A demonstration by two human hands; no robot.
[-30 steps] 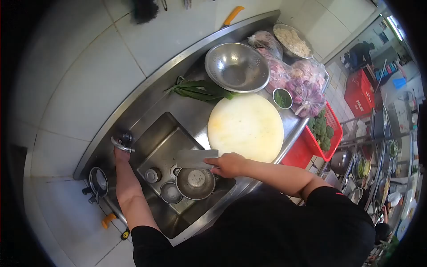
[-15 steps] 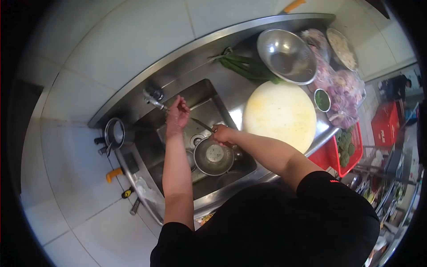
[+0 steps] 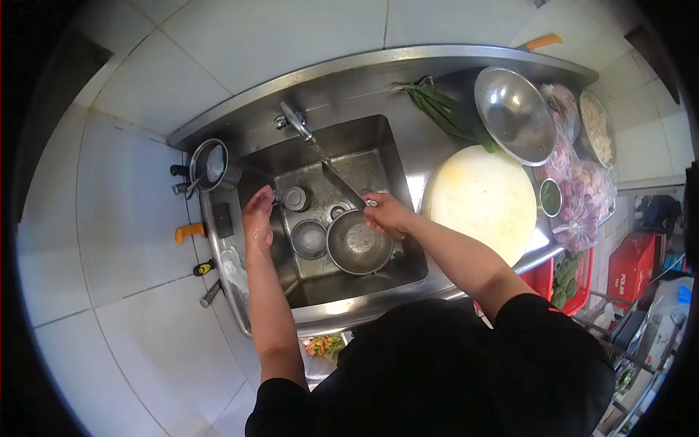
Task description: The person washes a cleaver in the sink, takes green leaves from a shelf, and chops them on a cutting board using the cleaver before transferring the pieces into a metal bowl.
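In my right hand [image 3: 387, 214] is a knife [image 3: 342, 184], gripped by its handle. The blade slants up and left over the steel sink [image 3: 399, 171], its tip below the tap [image 3: 297, 124]. My left hand [image 3: 258, 215] is held over the sink's left side, wet and empty, its fingers stretched out. On the sink floor beneath the right hand lies a metal bowl [image 3: 358, 251]. A smaller round metal dish [image 3: 309, 240] and a small metal cup [image 3: 295, 199] are to its left.
Right of the sink lies a round cutting board [image 3: 480, 207]. Green leaves [image 3: 444, 109], a big steel bowl [image 3: 513, 116] and bagged purplish produce [image 3: 575, 207] surround it. A metal pot [image 3: 209, 164] and an orange-handled tool [image 3: 191, 232] are at the left edge. A red crate [image 3: 581, 291] holds broccoli.
My left hand has moved away from beside the tap, to the left and down. My right hand still grips the knife over the sink. The view has shifted, showing more of the tap.
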